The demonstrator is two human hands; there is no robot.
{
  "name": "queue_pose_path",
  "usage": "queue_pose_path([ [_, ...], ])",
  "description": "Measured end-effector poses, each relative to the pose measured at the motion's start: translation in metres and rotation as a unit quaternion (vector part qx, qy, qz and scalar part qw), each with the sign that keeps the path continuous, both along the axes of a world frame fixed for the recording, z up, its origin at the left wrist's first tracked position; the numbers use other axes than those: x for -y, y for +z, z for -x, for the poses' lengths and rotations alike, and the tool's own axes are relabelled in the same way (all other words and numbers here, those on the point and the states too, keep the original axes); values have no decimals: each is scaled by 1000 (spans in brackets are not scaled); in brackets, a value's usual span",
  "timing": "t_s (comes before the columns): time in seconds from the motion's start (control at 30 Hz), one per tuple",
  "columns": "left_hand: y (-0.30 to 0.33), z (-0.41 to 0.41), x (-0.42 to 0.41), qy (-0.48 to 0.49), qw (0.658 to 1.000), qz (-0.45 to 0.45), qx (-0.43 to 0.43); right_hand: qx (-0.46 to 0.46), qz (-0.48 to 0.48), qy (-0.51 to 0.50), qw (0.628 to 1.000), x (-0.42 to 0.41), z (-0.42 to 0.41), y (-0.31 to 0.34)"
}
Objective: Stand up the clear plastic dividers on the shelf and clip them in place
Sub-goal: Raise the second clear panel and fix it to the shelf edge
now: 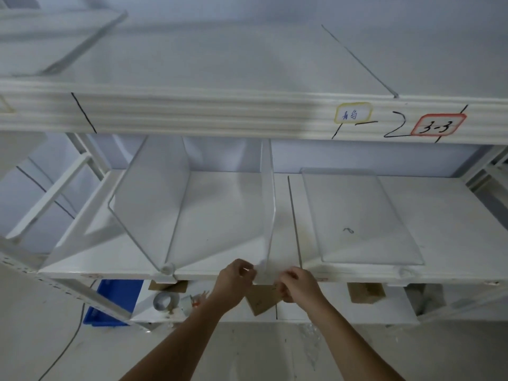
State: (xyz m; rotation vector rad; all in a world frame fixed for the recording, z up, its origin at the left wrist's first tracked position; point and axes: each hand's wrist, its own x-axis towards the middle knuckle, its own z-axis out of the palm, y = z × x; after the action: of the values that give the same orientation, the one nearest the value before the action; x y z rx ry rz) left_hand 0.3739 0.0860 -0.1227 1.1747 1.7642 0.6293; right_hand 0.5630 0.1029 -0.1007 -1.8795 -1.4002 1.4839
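On the white middle shelf a clear plastic divider stands upright in the centre, seen edge-on. My left hand and my right hand pinch its lower front corner at the shelf's front lip, one on each side. A second clear divider leans to the left, with a round clip at its front foot. A third clear divider lies flat on the right part of the shelf.
An upper shelf with labels on its front beam overhangs the work area. Below sit a blue bin, a tape roll and brown cardboard pieces. A cable runs across the concrete floor at the left.
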Motion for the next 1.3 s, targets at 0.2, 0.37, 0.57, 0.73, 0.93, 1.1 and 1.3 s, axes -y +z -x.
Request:
queue_pose_path([
  [0.2,-18,-1,15,108,974,142,143,-124,197,-134,963,7,18,-36],
  [0.37,-20,-21,9,121,949,200,210,-236,210,-228,921,-3,41,-47],
  [0.57,-34,-33,2,175,918,165,315,-289,159,-232,915,0,37,-65],
  [0.73,-41,-43,-5,266,859,159,408,-285,145,-246,915,-4,36,-74],
  [0.93,-44,-45,-6,287,845,158,422,-302,146,-254,907,-5,35,-78],
  [1.1,-47,-46,-4,284,845,135,432,-317,146,-257,901,-5,31,-81],
  [1.3,-48,-55,-5,290,838,128,445,-317,143,-253,903,-6,20,-82],
])
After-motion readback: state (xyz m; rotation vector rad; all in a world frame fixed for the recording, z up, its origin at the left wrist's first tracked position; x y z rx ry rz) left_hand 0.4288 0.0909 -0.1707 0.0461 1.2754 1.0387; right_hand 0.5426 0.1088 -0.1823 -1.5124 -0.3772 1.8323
